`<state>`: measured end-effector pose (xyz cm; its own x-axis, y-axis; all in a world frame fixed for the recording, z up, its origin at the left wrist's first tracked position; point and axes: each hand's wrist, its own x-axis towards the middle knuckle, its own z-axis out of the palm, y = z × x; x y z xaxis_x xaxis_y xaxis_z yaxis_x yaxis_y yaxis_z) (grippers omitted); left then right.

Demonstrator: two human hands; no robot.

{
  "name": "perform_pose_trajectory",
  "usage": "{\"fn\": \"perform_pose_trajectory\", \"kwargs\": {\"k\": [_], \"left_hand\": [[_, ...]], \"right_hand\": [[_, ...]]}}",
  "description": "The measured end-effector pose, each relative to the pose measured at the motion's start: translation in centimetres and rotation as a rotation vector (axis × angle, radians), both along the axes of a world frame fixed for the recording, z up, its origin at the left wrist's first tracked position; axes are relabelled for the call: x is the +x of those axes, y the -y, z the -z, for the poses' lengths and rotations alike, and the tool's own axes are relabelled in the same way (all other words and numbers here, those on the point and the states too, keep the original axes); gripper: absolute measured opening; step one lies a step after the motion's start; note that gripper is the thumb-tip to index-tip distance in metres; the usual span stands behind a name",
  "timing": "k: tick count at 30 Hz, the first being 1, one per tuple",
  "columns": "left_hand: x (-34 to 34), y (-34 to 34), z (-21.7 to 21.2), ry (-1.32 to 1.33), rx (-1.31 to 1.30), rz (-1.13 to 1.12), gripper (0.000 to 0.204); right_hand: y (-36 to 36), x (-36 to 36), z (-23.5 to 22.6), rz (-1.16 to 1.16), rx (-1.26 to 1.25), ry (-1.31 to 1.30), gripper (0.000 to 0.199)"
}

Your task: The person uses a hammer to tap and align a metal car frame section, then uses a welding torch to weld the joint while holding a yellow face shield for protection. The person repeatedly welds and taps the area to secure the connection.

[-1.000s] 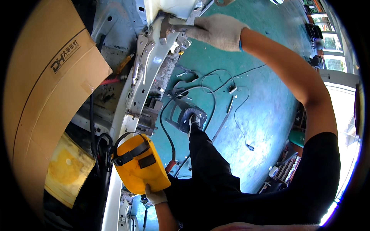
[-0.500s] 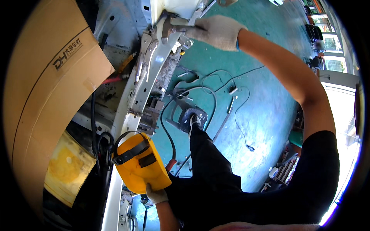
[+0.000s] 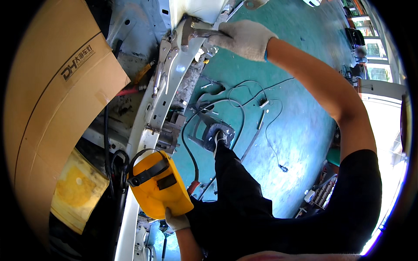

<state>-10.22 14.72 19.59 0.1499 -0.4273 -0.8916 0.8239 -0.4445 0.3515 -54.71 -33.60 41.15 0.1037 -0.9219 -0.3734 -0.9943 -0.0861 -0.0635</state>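
My right hand (image 3: pixel 247 40), in a pale knit glove, is closed round the handle of a hammer (image 3: pixel 187 33). The hammer's dark head is over the upper end of a light metal car-body rail (image 3: pixel 159 104); whether it touches the metal I cannot tell. Just left of it, locking pliers (image 3: pixel 164 65) are on the rail. Lower down, my gloved left hand (image 3: pixel 176 220) grips the bottom edge of a yellow welding mask (image 3: pixel 159 191). The mask's inside, with its black headband and dark window, is turned up. My left fingers are partly hidden by the mask.
A large cardboard sheet (image 3: pixel 52 100) covers the left side, above a yellowed plastic container (image 3: pixel 79 191). On the green floor (image 3: pixel 296 117) lie cables (image 3: pixel 244 103) and a dark stool-like piece (image 3: pixel 217 132) under my foot. Boxes and parts (image 3: pixel 321 191) stand at the right.
My right hand and the hammer have shifted slightly, and more of the hammer head shows. The left hand and the welding mask have stayed in place.
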Motion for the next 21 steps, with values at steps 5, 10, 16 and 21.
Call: {"fn": "perform_pose_trajectory", "kwargs": {"k": [5,10,16,21], "left_hand": [[0.5,-0.4,0.6,0.015,-0.026,0.043,0.06],[0.5,-0.6,0.7,-0.017,-0.053,0.03,0.06],[0.5,-0.4,0.7,0.038,-0.044,0.081,0.059],[-0.2,0.5,-0.1,0.041,0.016,0.003,0.059]], "right_hand": [[-0.4,-0.4,0.2,-0.122,-0.025,0.016,0.059],[-0.2,0.7,0.2,-0.148,-0.016,-0.093,0.061],[-0.9,0.1,0.4,0.044,0.025,-0.002,0.058],[-1.3,-0.3,0.9,0.066,0.043,-0.018,0.056]]}}
